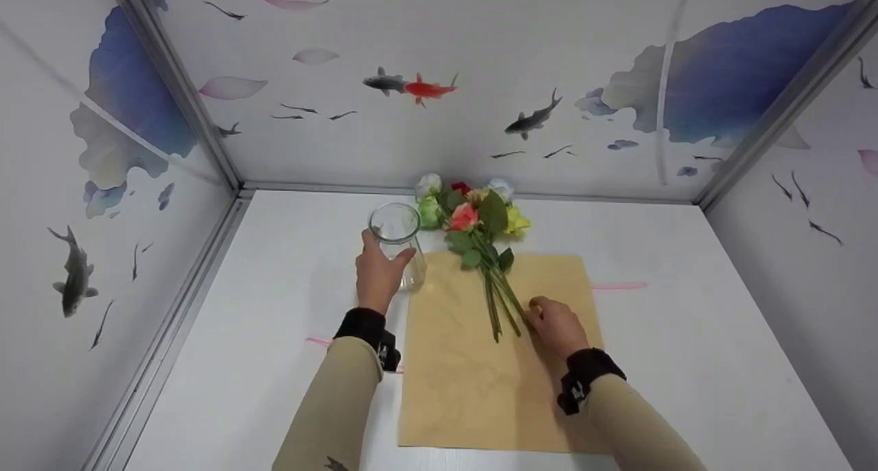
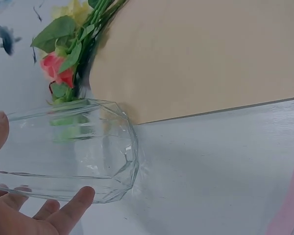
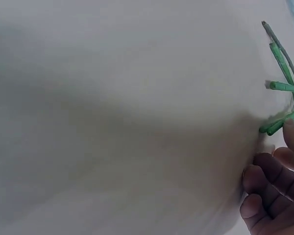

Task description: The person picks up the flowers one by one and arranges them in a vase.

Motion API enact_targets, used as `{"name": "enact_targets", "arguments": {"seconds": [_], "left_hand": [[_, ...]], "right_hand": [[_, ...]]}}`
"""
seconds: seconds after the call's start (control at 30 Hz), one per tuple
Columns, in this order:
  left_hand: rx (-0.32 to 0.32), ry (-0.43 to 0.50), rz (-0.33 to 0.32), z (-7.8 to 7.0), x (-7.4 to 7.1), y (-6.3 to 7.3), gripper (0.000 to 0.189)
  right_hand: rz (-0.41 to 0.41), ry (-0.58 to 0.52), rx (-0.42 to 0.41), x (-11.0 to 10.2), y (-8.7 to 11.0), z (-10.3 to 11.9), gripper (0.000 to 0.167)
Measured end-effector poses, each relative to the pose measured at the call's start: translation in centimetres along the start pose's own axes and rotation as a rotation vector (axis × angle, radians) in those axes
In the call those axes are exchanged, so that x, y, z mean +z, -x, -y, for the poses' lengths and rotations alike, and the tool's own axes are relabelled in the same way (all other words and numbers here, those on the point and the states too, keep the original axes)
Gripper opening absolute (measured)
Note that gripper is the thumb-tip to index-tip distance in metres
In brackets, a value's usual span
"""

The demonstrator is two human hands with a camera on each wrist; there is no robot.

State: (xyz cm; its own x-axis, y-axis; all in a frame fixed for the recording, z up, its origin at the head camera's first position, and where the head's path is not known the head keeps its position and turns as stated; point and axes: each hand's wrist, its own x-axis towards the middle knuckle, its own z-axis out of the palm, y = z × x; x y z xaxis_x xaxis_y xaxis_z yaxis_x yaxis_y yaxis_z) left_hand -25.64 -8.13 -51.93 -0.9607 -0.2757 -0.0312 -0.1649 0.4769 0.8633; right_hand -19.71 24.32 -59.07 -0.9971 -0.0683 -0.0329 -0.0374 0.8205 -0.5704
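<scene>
A clear glass vase (image 1: 410, 265) stands at the left edge of a sheet of brown paper (image 1: 466, 395). My left hand (image 1: 378, 271) grips it, thumb on one side and fingers on the other; the left wrist view shows the faceted glass (image 2: 93, 156) between them. Beside the vase lies a bunch of flowers (image 1: 473, 214) in red, pink, yellow, green and white, its green stems (image 1: 499, 299) across the paper. Close to the right of the stem ends is my right hand (image 1: 557, 325), its fingers loosely bent. In the right wrist view its thumb appears to touch a stem (image 3: 279, 125).
Under the paper is a white tabletop (image 1: 686, 361). Pink tape strips (image 1: 621, 286) mark it on both sides. White panels (image 1: 453, 142) printed with fish and petals rise at the back, left and right, joined by grey metal frame bars (image 1: 192, 94).
</scene>
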Motion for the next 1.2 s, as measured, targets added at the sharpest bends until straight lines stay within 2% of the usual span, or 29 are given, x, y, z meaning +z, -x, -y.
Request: {"name": "enact_targets", "arguments": {"seconds": [0.23, 0.37, 0.47, 0.67, 0.97, 1.2], "left_hand": [[-0.026, -0.045, 0.011, 0.2, 0.3, -0.1, 0.094], [-0.014, -0.06, 0.005, 0.3, 0.1, -0.2, 0.096], [-0.01, -0.07, 0.01, 0.5, 0.0, -0.1, 0.097], [0.002, -0.062, 0.009, 0.8, 0.1, -0.2, 0.097], [-0.002, -0.078, 0.03, 0.7, -0.1, -0.2, 0.101], [-0.013, -0.093, 0.039, 0.6, -0.2, -0.3, 0.102]], "right_hand": [[0.003, 0.036, 0.007, 0.7, -0.1, 1.0, 0.012], [0.002, 0.071, 0.03, 0.8, -0.2, 1.6, 0.008], [-0.015, 0.121, 0.034, 0.8, -0.3, 1.9, 0.01], [-0.075, 0.227, -0.026, 1.1, -0.2, 2.6, 0.019], [-0.12, 0.362, -0.07, 1.4, -0.2, 3.3, 0.013], [-0.066, 0.304, -0.016, 1.0, -0.5, 3.1, 0.014]]}}
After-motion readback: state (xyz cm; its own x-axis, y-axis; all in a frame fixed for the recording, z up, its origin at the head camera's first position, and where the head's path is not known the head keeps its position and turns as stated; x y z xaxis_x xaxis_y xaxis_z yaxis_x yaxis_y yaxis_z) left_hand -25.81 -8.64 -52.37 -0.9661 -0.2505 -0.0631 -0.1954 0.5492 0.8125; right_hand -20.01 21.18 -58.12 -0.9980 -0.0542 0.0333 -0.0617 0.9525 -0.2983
